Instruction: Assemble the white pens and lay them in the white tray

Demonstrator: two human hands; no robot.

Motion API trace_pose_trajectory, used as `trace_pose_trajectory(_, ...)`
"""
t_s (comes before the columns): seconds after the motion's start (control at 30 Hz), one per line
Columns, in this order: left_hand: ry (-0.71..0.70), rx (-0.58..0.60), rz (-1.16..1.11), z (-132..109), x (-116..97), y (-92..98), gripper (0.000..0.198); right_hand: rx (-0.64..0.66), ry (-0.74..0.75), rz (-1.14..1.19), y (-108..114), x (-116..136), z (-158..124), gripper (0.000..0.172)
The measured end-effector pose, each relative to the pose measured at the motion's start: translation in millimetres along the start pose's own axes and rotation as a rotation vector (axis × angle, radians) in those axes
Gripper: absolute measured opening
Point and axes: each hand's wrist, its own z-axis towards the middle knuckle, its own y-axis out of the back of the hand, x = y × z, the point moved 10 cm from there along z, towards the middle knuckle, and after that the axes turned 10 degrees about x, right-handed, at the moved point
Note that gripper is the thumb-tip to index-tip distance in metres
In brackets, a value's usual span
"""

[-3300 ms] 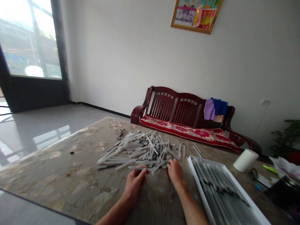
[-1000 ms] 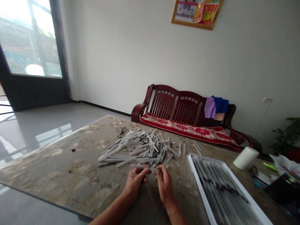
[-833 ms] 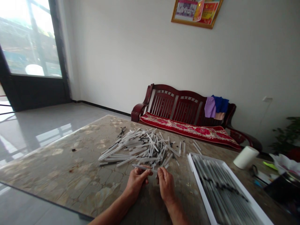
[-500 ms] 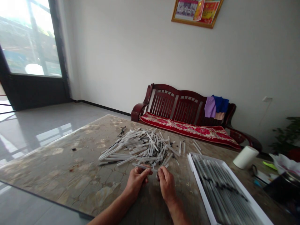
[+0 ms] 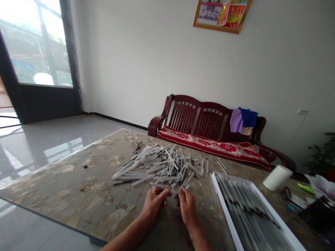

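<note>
Well, a thin white plastic pen barrel (image 5: 160,186) sits pinched in the left hand (image 5: 154,205), between thumb and fingers, just in front of the heap and toward the near edge of the tabletop (image 5: 78,195). Its free end points across the small gap toward the right hand (image 5: 187,209), whose fingers curl up just beside it; whether they touch the barrel or hold something small, I cannot tell. The two hands stand close but apart. The barrel looks light and stiff, yet slim and smooth enough to roll or slip, so a firm fingertip pinch along its shaft seems the surest hold.

Just beyond lies a loose, criss-crossed heap of white pen barrels (image 5: 167,170), some showing black parts, with a pair of glasses (image 5: 137,147) at its far side. To the right, a white tray (image 5: 225,212) holds rows of pens (image 5: 251,212) side by side, and a white paper roll (image 5: 277,178) stands beyond it near the far edge. Past the tabletop is a dark wooden bench (image 5: 183,115) with a red cushion (image 5: 214,148).
</note>
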Motion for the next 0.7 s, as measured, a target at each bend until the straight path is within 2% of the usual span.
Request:
trace_pose_trajectory(0.13,-0.012,0.019,-0.007,0,0,-1.5,0.042,-0.028,0.044,-0.038,2,8,-2,0.04)
trace_pose_trajectory(0.23,-0.026,0.052,0.009,0,-1,-4.5,0.042,-0.044,0.002,-0.035,3,3,-1,0.048)
trace_pose_trajectory(0.3,-0.023,0.034,0.017,0,-2,-2.8,0.043,-0.014,-0.022,-0.008,0,1,0,0.05)
trace_pose_trajectory(0.47,-0.009,-0.001,0.031,-2,-5,-0.7,0.043,-0.002,0.04,-0.006,0,11,-3,0.039)
trace_pose_trajectory(0.7,-0.021,0.037,0.124,-1,-6,-5.2,0.04,-0.072,-0.002,0.037,-1,2,-1,0.047)
